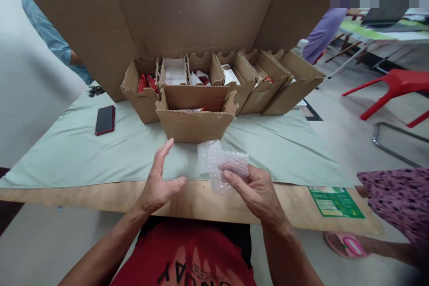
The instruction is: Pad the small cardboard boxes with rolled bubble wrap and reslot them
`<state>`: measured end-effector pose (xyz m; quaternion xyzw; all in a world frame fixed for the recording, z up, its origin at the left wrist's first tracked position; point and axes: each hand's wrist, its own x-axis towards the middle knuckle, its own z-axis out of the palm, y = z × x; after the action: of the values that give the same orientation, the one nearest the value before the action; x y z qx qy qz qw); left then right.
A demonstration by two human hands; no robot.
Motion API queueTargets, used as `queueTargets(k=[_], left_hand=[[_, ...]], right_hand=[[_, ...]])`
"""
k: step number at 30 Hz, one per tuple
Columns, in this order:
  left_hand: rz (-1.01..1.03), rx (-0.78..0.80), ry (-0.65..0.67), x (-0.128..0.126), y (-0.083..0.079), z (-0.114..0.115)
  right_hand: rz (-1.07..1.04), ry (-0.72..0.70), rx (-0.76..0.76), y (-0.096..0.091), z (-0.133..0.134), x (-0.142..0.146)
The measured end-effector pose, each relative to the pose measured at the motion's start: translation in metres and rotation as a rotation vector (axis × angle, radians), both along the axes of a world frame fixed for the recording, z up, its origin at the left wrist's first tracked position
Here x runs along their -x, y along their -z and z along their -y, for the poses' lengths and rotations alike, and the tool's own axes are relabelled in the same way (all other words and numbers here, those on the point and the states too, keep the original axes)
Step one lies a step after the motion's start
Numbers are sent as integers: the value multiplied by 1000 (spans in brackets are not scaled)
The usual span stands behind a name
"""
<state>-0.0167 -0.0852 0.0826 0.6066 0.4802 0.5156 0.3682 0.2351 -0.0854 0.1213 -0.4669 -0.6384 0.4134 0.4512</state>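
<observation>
My right hand (259,187) pinches a piece of clear bubble wrap (219,183) between thumb and fingers, above the front edge of the table. Part of the wrap stretches up and left, and I cannot tell whether it is one piece or two. To the left, my left hand (162,183) is open, thumb and fingers apart, with nothing in it. Just beyond both hands stands a small cardboard bin (196,126) with some packets low inside. Behind it is a row of cardboard bins (248,94); one holds a stack of clear wrap (175,71), another holds red packets (147,82).
A large cardboard panel (201,9) rises behind the bins. On the cloth (67,152) at left lies a phone (105,119). A green printed sheet (336,202) lies at the table's right edge, near a person in a patterned garment (398,205). A red stool (398,87) stands further right.
</observation>
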Motion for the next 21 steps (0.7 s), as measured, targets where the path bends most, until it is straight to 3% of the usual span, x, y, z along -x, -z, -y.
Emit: queueTargets(k=[2, 4, 6, 8, 11, 13, 16, 19, 21], left_hand=[[-142, -111, 67, -3, -30, -10], [-158, -139, 160, -9, -55, -23], [-167, -117, 309, -13, -67, -36], [-237, -68, 486, -15, -62, -45], [-358, 103, 683, -7, -36, -46], [-341, 266, 747, 5, -18, -38], [-203, 504, 723, 35, -3, -26], [-204, 649, 565, 67, 2, -24], [-358, 560, 371, 80, 4, -28]], right_hand=[[99, -66, -96, -16, -4, 3], [175, -116, -173, -32, -5, 3], [187, -124, -202, -47, 1, -2], [126, -31, -203, -56, 9, -11], [-63, 289, -170, -54, 18, -30], [-158, 473, -127, -43, 15, -43], [-214, 563, -42, -13, 1, -57], [-244, 542, 100, 30, -12, -58], [-278, 532, 217, 58, -15, -48]])
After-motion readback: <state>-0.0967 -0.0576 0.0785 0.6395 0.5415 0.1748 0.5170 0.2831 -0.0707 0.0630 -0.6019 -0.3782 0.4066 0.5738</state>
